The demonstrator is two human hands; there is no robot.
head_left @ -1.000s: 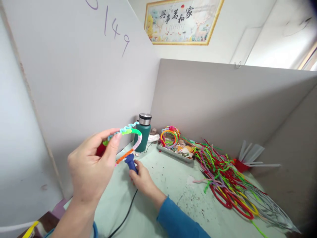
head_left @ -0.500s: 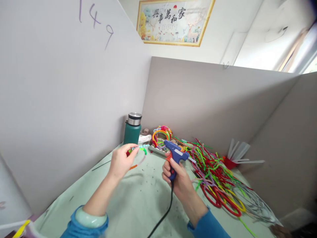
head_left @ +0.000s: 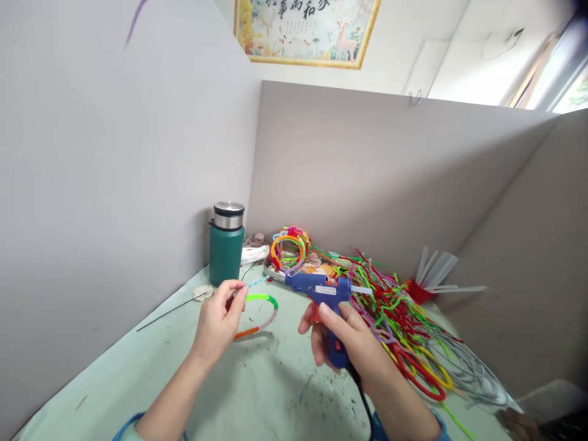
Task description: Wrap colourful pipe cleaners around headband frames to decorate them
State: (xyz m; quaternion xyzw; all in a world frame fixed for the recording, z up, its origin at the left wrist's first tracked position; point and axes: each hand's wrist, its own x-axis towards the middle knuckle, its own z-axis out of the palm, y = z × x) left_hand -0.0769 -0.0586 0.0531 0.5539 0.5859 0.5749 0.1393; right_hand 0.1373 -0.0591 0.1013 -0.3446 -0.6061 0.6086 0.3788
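Observation:
My left hand [head_left: 223, 321] pinches a colourful pipe-cleaner ring [head_left: 271, 316], banded in green, lilac and orange. A light-blue striped end [head_left: 260, 282] sticks out beyond my fingertips to the right; the part inside the pinch is hidden. My right hand [head_left: 342, 337] is wrapped round the handle of a blue hot glue gun [head_left: 316, 285] with an orange-red trigger. Its nozzle points left, a short way right of the striped end and apart from it. A clear glue stick [head_left: 362, 290] juts out of its back, and a black cord runs down beneath my wrist.
A green bottle [head_left: 226, 251] stands at the back left near the partition [head_left: 138, 184]. Behind the glue gun, a tray [head_left: 274, 275] bears several finished-looking rings [head_left: 290, 248]. Loose pipe cleaners [head_left: 390, 312] cover the right side, beside a red holder [head_left: 418, 293] of glue sticks.
The glue gun has swung to a more level pose, nozzle to the left. My left hand has turned, so the striped end shows more clearly. The view has shifted a little.

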